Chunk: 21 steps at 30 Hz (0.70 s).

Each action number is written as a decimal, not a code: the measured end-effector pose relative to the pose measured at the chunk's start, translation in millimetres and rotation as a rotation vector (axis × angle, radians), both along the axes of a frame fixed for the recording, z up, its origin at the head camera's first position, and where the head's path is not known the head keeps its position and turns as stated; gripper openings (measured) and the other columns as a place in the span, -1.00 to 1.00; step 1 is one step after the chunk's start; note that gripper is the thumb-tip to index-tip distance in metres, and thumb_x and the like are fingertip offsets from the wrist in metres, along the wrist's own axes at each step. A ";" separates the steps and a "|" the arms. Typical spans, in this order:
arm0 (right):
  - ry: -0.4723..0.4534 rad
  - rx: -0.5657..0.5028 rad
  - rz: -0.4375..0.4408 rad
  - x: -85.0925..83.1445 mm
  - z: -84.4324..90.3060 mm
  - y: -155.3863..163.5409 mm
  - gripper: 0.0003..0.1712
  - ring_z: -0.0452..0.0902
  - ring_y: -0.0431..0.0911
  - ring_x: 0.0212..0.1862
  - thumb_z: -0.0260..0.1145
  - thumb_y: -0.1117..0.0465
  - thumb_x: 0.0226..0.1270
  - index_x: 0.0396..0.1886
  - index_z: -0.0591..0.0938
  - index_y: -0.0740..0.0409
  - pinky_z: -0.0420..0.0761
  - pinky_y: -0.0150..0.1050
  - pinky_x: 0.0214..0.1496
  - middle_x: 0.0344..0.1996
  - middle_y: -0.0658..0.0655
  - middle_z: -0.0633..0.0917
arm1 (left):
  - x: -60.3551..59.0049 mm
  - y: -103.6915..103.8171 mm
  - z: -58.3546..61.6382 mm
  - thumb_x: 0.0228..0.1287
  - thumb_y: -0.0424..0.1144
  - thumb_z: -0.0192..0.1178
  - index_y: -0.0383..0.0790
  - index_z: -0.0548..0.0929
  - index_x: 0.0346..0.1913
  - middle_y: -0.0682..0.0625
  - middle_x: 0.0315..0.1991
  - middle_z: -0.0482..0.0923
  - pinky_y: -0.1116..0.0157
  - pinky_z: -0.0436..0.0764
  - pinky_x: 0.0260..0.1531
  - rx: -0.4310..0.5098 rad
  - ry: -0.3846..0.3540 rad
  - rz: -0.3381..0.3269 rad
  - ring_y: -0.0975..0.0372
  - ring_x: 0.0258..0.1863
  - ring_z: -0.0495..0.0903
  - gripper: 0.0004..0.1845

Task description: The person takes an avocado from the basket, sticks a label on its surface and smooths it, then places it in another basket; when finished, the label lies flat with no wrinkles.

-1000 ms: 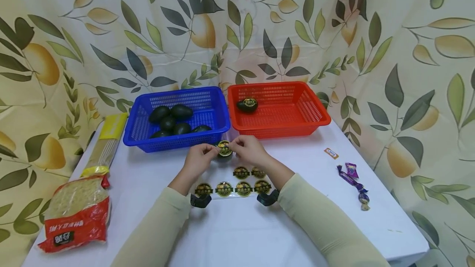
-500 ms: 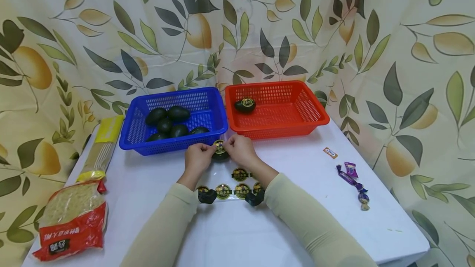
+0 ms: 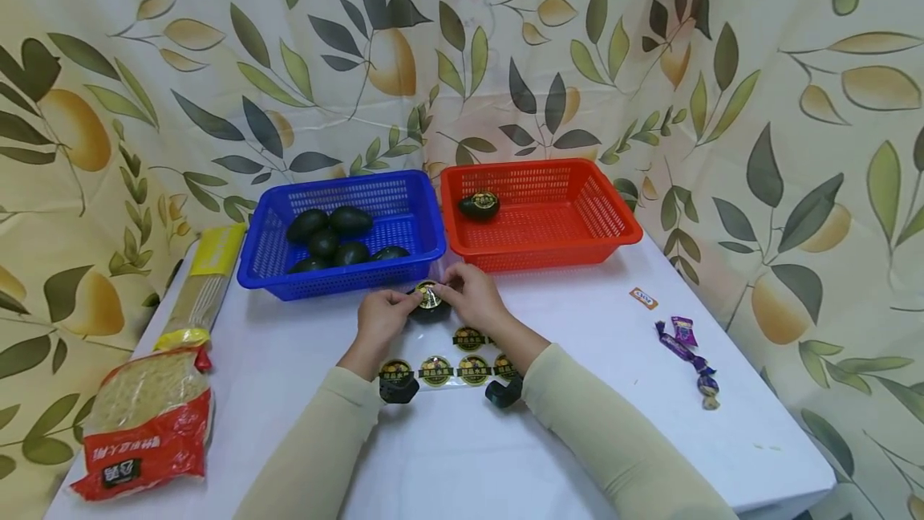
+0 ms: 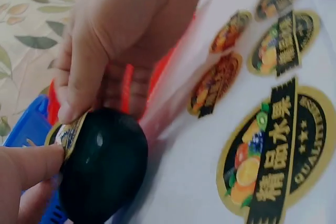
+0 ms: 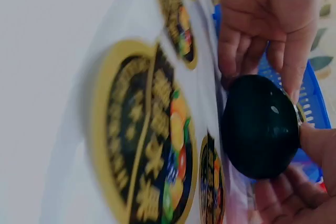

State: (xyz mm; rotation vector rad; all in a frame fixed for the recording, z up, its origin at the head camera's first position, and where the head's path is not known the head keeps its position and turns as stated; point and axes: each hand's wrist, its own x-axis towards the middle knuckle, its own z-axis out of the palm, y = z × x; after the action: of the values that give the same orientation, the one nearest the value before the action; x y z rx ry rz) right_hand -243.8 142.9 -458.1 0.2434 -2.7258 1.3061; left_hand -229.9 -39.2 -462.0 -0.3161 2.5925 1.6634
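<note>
Both hands meet over a dark avocado (image 3: pixel 430 310) lying on the white table (image 3: pixel 447 456) in front of the baskets. A round gold-and-black sticker (image 3: pixel 427 292) lies on top of the avocado. My left hand (image 3: pixel 400 303) holds the fruit from the left, one fingertip (image 4: pixel 31 163) touching the sticker (image 4: pixel 65 135). From the right, my right hand (image 3: pixel 451 289) grips the avocado (image 4: pixel 102 169), its thumb on the sticker's edge. Just below the hands is a clear sheet (image 3: pixel 451 392) carrying several more stickers. The avocado (image 5: pixel 260 127) also shows in the right wrist view, between both hands.
A blue basket (image 3: pixel 339 279) with several bare avocados stands behind on the left. The red basket (image 3: pixel 563 243) beside it holds one labelled avocado (image 3: pixel 480 205). Noodle packs (image 3: pixel 144 416) and a long yellow pack (image 3: pixel 205 279) lie far left. Wrapped candies (image 3: pixel 686 351) are on the right.
A second ago the fingertips held the sticker just above the avocado. Now it lies on the fruit, and both hands have closed in round it.
</note>
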 end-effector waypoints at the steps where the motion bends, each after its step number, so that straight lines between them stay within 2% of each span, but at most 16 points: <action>1: 0.036 0.022 0.023 0.5 -0.6 0.7 -0.83 0.66 -0.04 -0.12 0.46 0.12 0.40 -0.16 0.71 0.10 0.69 -0.15 -0.02 -0.18 0.10 0.72 | 0.6 0.2 -0.7 0.24 0.03 0.49 -0.21 0.70 -0.29 -0.08 -0.24 0.65 0.29 0.48 -0.29 -0.009 0.020 0.008 0.11 -0.19 0.54 -0.65; 2: 0.075 0.046 0.045 1.1 -0.6 1.3 -0.86 0.68 -0.04 -0.12 0.46 0.14 0.40 -0.16 0.74 0.09 0.71 -0.13 -0.02 -0.17 0.10 0.73 | 0.9 -0.1 -1.9 0.23 0.01 0.51 -0.19 0.67 -0.31 -0.07 -0.26 0.63 0.28 0.49 -0.29 -0.016 0.058 0.010 0.10 -0.21 0.55 -0.66; 4: 0.153 0.095 0.087 1.7 -1.4 2.3 -0.88 0.71 -0.04 -0.11 0.46 0.16 0.39 -0.15 0.79 0.07 0.73 -0.12 -0.04 -0.16 0.08 0.77 | 1.2 -0.1 -5.0 0.24 -0.09 0.52 -0.17 0.68 -0.29 -0.06 -0.25 0.67 0.27 0.60 -0.23 -0.039 0.181 -0.019 0.11 -0.18 0.62 -0.74; 6: 0.214 0.144 0.123 2.4 -2.0 3.0 -0.87 0.72 -0.05 -0.09 0.46 0.16 0.40 -0.13 0.82 0.05 0.74 -0.12 -0.05 -0.14 0.06 0.79 | 1.3 -0.5 -8.7 0.29 -0.20 0.48 -0.19 0.77 -0.22 -0.07 -0.19 0.75 0.22 0.70 -0.11 -0.078 0.334 -0.091 0.10 -0.12 0.71 -0.86; 8: 0.255 0.195 0.146 2.7 -2.8 3.8 -0.84 0.73 -0.04 -0.05 0.45 0.13 0.41 -0.11 0.83 0.05 0.74 -0.11 -0.02 -0.11 0.06 0.81 | 1.4 -1.3 -11.9 0.35 -0.28 0.42 -0.20 0.83 -0.10 -0.08 -0.08 0.79 0.13 0.74 0.01 -0.155 0.474 -0.179 0.07 -0.02 0.75 -0.87; 9: 0.266 0.218 0.154 2.8 -3.1 4.4 -0.82 0.73 -0.04 -0.02 0.45 0.11 0.40 -0.09 0.83 0.05 0.73 -0.10 0.00 -0.09 0.07 0.81 | 1.6 -1.9 -13.2 0.38 -0.29 0.39 -0.19 0.84 -0.04 -0.09 -0.03 0.79 0.09 0.73 0.06 -0.203 0.530 -0.216 0.06 0.02 0.75 -0.84; 11: 0.273 0.250 0.171 2.3 -3.5 5.5 -0.79 0.72 -0.03 -0.01 0.45 0.09 0.40 -0.06 0.82 0.05 0.72 -0.08 0.03 -0.07 0.08 0.81 | 1.8 -3.8 -15.1 0.42 -0.27 0.35 -0.18 0.83 0.03 -0.11 0.03 0.78 0.04 0.70 0.12 -0.293 0.598 -0.267 0.03 0.07 0.74 -0.80; 13: 0.271 0.279 0.189 1.7 -3.4 7.2 -0.73 0.71 -0.03 -0.01 0.45 0.06 0.41 0.01 0.81 0.04 0.71 -0.07 0.04 -0.07 0.09 0.79 | 2.1 -5.6 -14.5 0.46 -0.23 0.31 -0.16 0.80 0.09 -0.13 0.08 0.75 0.01 0.68 0.16 -0.356 0.612 -0.309 0.00 0.11 0.72 -0.76; 15: 0.263 0.299 0.217 0.8 -2.6 9.2 -0.70 0.68 -0.03 -0.02 0.41 0.07 0.45 0.09 0.79 0.04 0.70 -0.09 0.04 -0.06 0.10 0.76 | 1.6 -7.1 -12.6 0.49 -0.21 0.28 -0.16 0.77 0.15 -0.14 0.13 0.72 0.00 0.66 0.19 -0.384 0.595 -0.351 -0.02 0.15 0.69 -0.73; 18: 0.258 0.345 0.267 0.0 -0.3 12.5 -0.64 0.63 -0.03 -0.01 0.35 0.10 0.51 0.21 0.74 0.05 0.68 -0.10 0.05 -0.03 0.11 0.70 | -0.6 -8.6 -8.6 0.53 -0.17 0.24 -0.14 0.73 0.22 -0.14 0.21 0.66 -0.01 0.62 0.26 -0.388 0.521 -0.405 -0.03 0.22 0.64 -0.69; 21: 0.279 0.401 0.311 0.0 1.6 14.3 -0.61 0.62 -0.02 0.02 0.34 0.11 0.52 0.27 0.70 0.04 0.68 -0.10 0.07 0.00 0.13 0.68 | -3.7 -10.4 -7.3 0.52 -0.11 0.26 -0.10 0.73 0.23 -0.09 0.25 0.63 0.00 0.59 0.31 -0.303 0.395 -0.401 0.00 0.29 0.59 -0.67</action>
State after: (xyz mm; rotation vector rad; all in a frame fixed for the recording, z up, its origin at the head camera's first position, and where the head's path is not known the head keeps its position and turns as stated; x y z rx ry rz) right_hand -243.8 157.2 -456.5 0.8436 -2.7455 0.6882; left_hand -233.6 -49.6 -469.3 0.5485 2.9195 1.3010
